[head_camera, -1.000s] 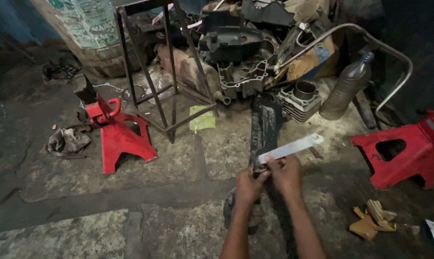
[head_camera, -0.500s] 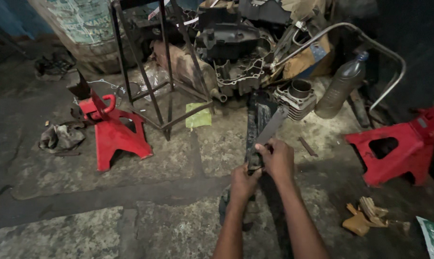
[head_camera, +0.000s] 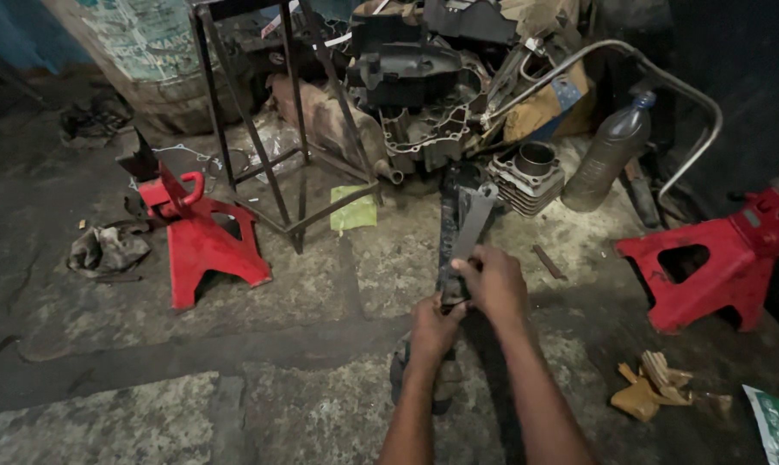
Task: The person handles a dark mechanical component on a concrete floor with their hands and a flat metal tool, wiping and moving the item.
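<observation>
Swung from lying flat and sideways a second ago, the grey metal strip now points away, up toward the finned cylinder. Both hands pinch its near end: left hand below, right hand just above, touching, well short of the cylinder.

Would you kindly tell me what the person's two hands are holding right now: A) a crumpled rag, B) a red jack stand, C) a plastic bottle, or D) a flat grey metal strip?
D: the right hand and left hand both grip the lower end of the flat grey metal strip.
</observation>
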